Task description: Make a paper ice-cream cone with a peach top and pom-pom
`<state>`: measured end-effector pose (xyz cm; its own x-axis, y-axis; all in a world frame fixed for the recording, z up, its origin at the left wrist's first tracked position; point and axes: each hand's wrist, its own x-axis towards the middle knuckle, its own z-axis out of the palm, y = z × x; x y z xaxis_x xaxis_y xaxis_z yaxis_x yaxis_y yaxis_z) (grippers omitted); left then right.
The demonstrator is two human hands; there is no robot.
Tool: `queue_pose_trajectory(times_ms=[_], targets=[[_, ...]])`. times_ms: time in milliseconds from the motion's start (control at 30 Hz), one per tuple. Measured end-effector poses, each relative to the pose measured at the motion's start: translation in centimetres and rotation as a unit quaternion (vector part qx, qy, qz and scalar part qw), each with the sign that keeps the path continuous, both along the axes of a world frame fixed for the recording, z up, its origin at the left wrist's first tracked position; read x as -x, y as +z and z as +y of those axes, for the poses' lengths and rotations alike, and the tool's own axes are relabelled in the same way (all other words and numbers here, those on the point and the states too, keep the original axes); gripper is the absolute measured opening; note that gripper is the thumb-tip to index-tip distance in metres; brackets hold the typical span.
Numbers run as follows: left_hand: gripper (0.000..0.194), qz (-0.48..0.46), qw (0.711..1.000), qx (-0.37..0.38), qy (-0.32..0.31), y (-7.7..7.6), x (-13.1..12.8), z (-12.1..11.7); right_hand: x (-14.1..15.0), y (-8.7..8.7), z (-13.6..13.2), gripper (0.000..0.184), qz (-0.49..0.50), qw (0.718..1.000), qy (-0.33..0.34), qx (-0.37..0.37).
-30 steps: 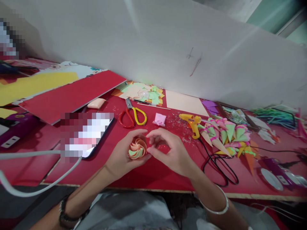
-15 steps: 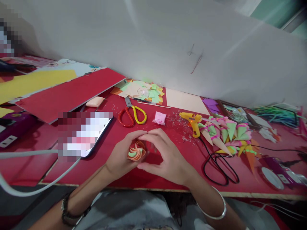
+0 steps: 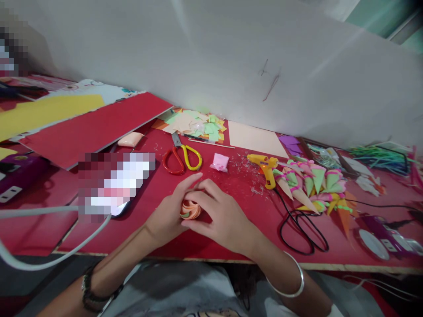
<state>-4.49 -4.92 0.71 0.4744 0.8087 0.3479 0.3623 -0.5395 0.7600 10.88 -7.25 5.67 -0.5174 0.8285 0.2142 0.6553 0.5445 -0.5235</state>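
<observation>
You are working over a red table (image 3: 241,185), its near edge running below your forearms and a pale grey wall (image 3: 198,53) rising behind it. At the clock's centre, the swirled paper piece (image 3: 191,212) is sitting between your hands, showing its orange and green folds. Your left hand (image 3: 165,220) is curling around it from nine o'clock, holding it; your right hand (image 3: 224,218) is arching over from three, thumb and fingers bent into a loop around it, and you cannot tell whether those fingertips are pressing on the paper.

Scissors (image 3: 180,146) are lying near twelve o'clock, with paper scraps (image 3: 198,125) heaped farther out. A pink packet (image 3: 220,162) is resting at one, a yellow glue gun (image 3: 269,171) at two, and paper cones (image 3: 315,182) are crowding three. A red board (image 3: 105,127) is slanting between ten and eleven.

At ten, a phone (image 3: 145,174) is showing a screen too pixelated to read. Your hands are hiding the sides and underside of the paper piece. The frame's left edge is cutting off a purple device (image 3: 24,174) past nine, and blocky pixels are masking the far top-left corner.
</observation>
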Motion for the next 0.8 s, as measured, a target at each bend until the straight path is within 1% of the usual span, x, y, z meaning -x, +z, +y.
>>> queue_pose_trajectory(times_ms=[133, 200, 333, 400, 467, 533, 600, 700, 800], targets=[[0.075, 0.008, 0.999, 0.039, -0.028, 0.0, 0.1, 0.1, -0.3, -0.1, -0.1, 0.026, 0.026, 1.0, 0.01, 0.01], [0.075, -0.001, 0.997, 0.063, -0.045, 0.2, 0.1, 0.1, -0.4, 0.0, -0.1, 0.024, 0.058, 0.998, 0.012, 0.017], [0.074, -0.037, 0.989, 0.099, -0.103, 0.8, 0.3, 0.2, -0.8, 0.1, -0.1, 0.02, 0.137, 0.99, 0.013, 0.013], [0.069, -0.049, 0.986, 0.101, -0.12, 1.1, 0.4, 0.2, -1.1, 0.0, 0.0, 0.019, 0.167, 0.986, 0.007, 0.008], [0.059, -0.06, 0.986, 0.098, -0.124, 1.2, 0.4, 0.3, -1.2, -0.2, 0.1, 0.021, 0.191, 0.981, -0.001, 0.009], [0.049, -0.065, 0.985, 0.1, -0.128, 1.0, 0.4, 0.3, -1.4, -0.4, 0.1, 0.023, 0.208, 0.978, -0.005, 0.019], [0.044, -0.059, 0.985, 0.102, -0.13, 0.9, 0.4, 0.2, -1.5, -0.6, 0.1, 0.023, 0.217, 0.976, -0.006, 0.03], [0.038, -0.053, 0.983, 0.124, -0.127, 0.7, 0.4, -0.1, -1.6, -0.7, 0.1, 0.022, 0.226, 0.974, -0.012, 0.031], [0.033, -0.067, 0.977, 0.159, -0.123, 0.7, 0.3, -0.5, -1.5, -0.7, 0.1, 0.021, 0.226, 0.974, -0.019, 0.027]])
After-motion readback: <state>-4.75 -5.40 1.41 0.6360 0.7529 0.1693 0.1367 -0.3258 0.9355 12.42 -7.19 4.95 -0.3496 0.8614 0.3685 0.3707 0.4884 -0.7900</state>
